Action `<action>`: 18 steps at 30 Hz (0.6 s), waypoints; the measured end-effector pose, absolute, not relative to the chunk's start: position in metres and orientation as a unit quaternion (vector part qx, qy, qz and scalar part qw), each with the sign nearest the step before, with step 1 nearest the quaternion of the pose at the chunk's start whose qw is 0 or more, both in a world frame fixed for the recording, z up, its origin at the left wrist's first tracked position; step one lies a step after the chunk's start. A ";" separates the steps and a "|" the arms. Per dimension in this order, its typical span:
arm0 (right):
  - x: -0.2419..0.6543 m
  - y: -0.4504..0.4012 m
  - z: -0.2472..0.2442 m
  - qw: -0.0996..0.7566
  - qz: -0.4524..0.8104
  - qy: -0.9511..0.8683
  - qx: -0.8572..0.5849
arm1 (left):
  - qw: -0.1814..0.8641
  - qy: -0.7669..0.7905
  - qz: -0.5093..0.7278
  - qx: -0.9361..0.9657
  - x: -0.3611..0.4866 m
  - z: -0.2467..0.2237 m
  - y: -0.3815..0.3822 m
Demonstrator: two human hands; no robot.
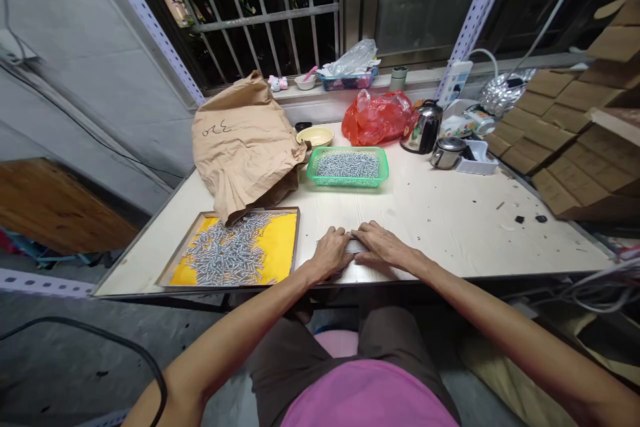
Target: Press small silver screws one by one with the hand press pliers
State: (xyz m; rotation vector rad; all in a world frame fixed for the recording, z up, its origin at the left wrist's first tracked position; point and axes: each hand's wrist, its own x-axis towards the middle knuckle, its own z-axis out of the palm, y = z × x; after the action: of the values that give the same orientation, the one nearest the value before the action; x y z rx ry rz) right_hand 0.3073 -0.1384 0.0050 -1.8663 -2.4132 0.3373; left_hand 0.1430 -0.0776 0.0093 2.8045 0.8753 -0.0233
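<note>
Near the table's front edge, my left hand [331, 252] and my right hand [381, 244] close from both sides on a small grey object [355, 246], mostly covered by the fingers; what it is I cannot make out. To the left, a shallow tray [297, 240] with a yellow bottom holds a pile of small metal screw-like pieces [225, 253]. Beyond my hands stands a green plastic basket [348, 181] with many similar metal pieces [350, 165] in it.
A large brown paper bag [245, 140] leans over the tray's back edge. At the back are a yellow bowl [316, 136], a red plastic bag [377, 117], a kettle [424, 127] and a metal pot [447, 153]. Cardboard boxes [575, 140] are stacked at the right.
</note>
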 end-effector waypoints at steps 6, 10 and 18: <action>0.292 -0.147 0.006 0.003 0.059 -0.760 -0.648 | 0.115 0.313 0.000 0.943 0.144 0.008 -0.081; 0.295 -0.139 0.006 -0.006 0.086 -0.757 -0.647 | 0.121 0.321 -0.005 0.939 0.148 0.010 -0.082; 0.313 -0.125 0.002 0.017 0.127 -0.778 -0.615 | 0.120 0.329 -0.008 0.937 0.145 0.007 -0.080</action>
State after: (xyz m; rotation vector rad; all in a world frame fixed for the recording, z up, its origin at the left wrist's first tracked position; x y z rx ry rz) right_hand 0.3133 -0.1251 0.0024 -1.9128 -2.4175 0.3953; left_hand 0.1449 -0.0803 0.0071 2.7371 0.9621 -0.0227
